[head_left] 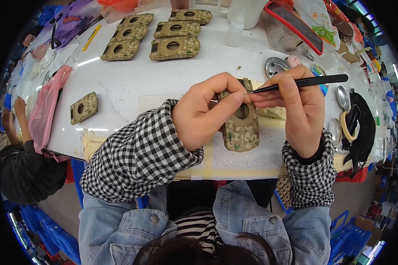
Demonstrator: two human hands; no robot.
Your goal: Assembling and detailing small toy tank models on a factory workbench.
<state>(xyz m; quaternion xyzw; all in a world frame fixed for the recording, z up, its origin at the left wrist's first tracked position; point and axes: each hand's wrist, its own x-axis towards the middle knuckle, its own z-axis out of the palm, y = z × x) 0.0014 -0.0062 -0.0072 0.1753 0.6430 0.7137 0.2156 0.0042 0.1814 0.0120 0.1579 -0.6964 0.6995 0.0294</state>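
Note:
A black pair of tweezers [325,80] is gripped in my right hand [304,108], its fine tip pointing left. The tip meets the pinched thumb and forefinger of my left hand [199,117]; whatever is between them is too small to make out. Beneath both hands is a camouflage-patterned toy tank hull [242,136] with a round opening, partly covered by my fingers. I cannot tell whether my left hand's hidden fingers touch it.
Several similar hulls stand in rows at the back, including one hull [174,47]; another hull [84,108] lies alone at left. A yellow cutter [91,38], pink mesh pouch [51,110], red-framed phone [294,26], round tin [276,67] and tape roll [346,126] surround the workspace. Another person's arm [24,117] is far left.

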